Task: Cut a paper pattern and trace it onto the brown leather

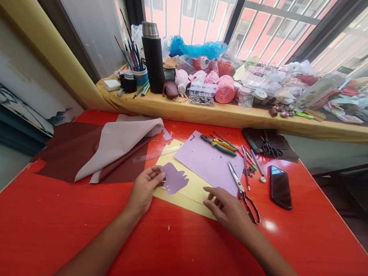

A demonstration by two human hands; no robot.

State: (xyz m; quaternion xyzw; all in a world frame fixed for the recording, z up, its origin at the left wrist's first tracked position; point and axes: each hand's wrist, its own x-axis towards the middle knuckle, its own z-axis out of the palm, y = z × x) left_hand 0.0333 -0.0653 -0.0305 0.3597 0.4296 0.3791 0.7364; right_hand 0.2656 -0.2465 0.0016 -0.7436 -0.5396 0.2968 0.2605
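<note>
A purple paper cutout (174,178) with a jagged right edge is pinched between the thumb and fingers of my left hand (146,187), just over a yellow sheet (188,200). My right hand (222,203) hovers at the right part of that sheet, fingers slightly bent and apart, holding nothing. Beyond it lies a larger purple sheet (211,163), partly covering the yellow one. Scissors (245,194) with black handles rest beside my right hand. Pliers (221,146) with green and yellow handles lie on the purple sheet. A clear ruler (153,154) sits above my left hand.
Brown and pale leather-like sheets (71,150) spread over the left of the red table (78,223). A phone (280,187), pencils (246,168) and small black scissors (269,147) lie at right. A black thermos (153,62) and crafting supplies crowd the windowsill.
</note>
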